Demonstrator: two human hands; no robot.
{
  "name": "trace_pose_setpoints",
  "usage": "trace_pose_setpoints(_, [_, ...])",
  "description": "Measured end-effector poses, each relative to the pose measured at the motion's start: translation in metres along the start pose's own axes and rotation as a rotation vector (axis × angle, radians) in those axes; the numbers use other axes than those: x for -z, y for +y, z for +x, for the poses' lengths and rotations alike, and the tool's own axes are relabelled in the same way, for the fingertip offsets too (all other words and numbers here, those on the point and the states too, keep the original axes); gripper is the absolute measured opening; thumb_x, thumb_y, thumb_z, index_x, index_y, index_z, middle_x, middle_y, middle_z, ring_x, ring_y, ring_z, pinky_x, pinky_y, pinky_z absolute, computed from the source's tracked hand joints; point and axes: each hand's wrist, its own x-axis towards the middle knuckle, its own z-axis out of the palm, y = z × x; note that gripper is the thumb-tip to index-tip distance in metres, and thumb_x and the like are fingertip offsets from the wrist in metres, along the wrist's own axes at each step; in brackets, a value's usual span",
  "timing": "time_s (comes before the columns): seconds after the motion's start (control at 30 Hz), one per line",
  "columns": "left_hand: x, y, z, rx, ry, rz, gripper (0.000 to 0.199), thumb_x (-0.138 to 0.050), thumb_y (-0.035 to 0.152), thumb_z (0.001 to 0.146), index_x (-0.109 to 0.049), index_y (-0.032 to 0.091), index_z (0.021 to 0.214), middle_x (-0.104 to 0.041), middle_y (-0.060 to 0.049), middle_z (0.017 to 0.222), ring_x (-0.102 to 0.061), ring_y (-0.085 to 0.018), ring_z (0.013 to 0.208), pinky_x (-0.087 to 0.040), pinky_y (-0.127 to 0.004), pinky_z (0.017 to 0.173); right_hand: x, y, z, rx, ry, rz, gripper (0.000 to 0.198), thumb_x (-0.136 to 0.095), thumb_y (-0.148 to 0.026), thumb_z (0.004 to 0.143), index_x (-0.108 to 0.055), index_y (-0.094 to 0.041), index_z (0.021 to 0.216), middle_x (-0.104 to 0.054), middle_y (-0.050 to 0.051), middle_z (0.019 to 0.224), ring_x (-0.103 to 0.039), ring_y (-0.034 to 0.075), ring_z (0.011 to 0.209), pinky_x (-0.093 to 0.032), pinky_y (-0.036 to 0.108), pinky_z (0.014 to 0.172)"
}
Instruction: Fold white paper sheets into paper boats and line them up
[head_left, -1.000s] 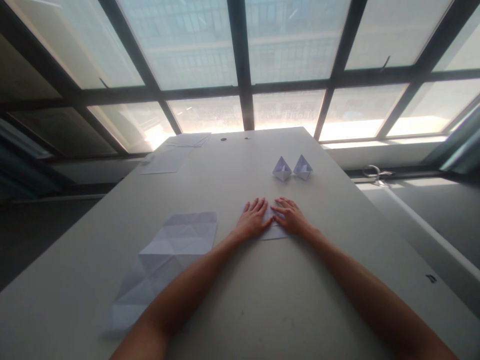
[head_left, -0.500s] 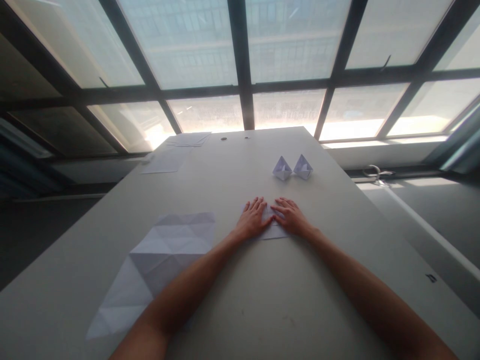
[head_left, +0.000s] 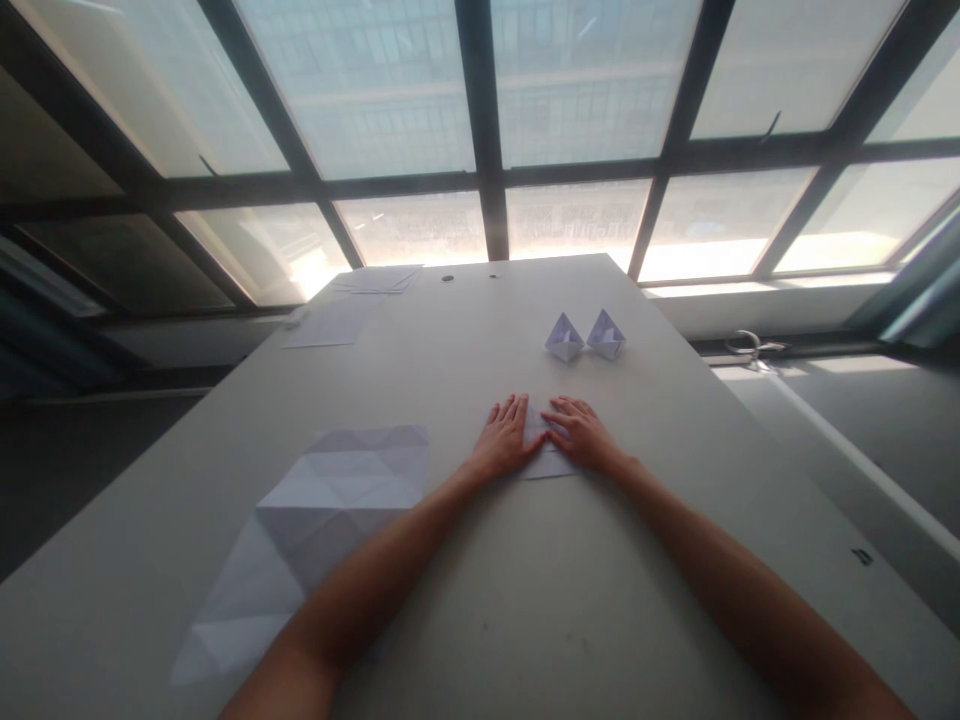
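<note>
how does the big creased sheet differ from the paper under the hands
The sheet looks larger, the paper smaller. The sheet lies opened out with creases showing; the paper is largely covered by the left hand and right hand. Both are white and lie on the table.

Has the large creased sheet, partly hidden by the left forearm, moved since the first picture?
Yes. Judged against the left edge of the table, the large creased sheet has shifted left, its near part most, its far part slightly.

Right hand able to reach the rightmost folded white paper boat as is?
Likely yes: the right hand rests on flat folded white paper, and just white tabletop separates it from that boat.
</note>
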Motion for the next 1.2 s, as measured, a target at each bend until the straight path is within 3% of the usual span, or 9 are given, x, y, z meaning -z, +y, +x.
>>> trace_pose_setpoints(0.27, [0.003,0.001,-0.001,-0.021,0.006,0.007,0.068,-0.03,0.063,0.097,-0.038,0.019,0.148,-0.028,-0.01,0.161,-0.019,-0.026,0.15,-0.016,-0.046,0.122,0.0,0.0,0.001,-0.008,-0.012,0.002,0.04,-0.057,-0.036,0.094,-0.062,-0.026,0.132,-0.053,0.011,0.143,-0.043,0.028,0.136,-0.029,0.047,0.114])
trace_pose_setpoints(0.73, [0.006,0.002,-0.002,-0.034,0.006,0.021,0.068,-0.033,0.061,0.097,-0.037,0.018,0.149,-0.027,-0.012,0.161,-0.02,-0.027,0.15,-0.017,-0.047,0.122,0.004,-0.007,0.0,0.013,0.001,-0.019,0.039,-0.057,-0.03,0.093,-0.062,-0.024,0.131,-0.052,0.011,0.144,-0.04,0.028,0.138,-0.026,0.051,0.116])
trace_pose_setpoints(0.97, [0.005,0.001,-0.001,-0.025,-0.021,0.026,0.062,-0.039,0.051,0.097,-0.036,0.02,0.15,-0.027,-0.01,0.161,-0.02,-0.025,0.15,-0.017,-0.047,0.122,0.009,-0.014,0.002,0.135,0.005,0.053,0.033,-0.057,-0.022,0.092,-0.067,-0.026,0.124,-0.063,0.008,0.133,-0.053,0.023,0.125,-0.034,0.042,0.111])
trace_pose_setpoints(1.2, [0.007,0.0,0.0,0.011,0.063,0.018,0.05,-0.035,0.04,0.099,-0.043,0.022,0.145,-0.038,-0.006,0.157,-0.028,-0.023,0.147,-0.02,-0.045,0.122,0.009,-0.014,0.001,0.104,-0.035,0.026,0.033,-0.052,-0.022,0.095,-0.065,-0.028,0.125,-0.061,0.006,0.137,-0.047,0.024,0.134,-0.022,0.053,0.117])
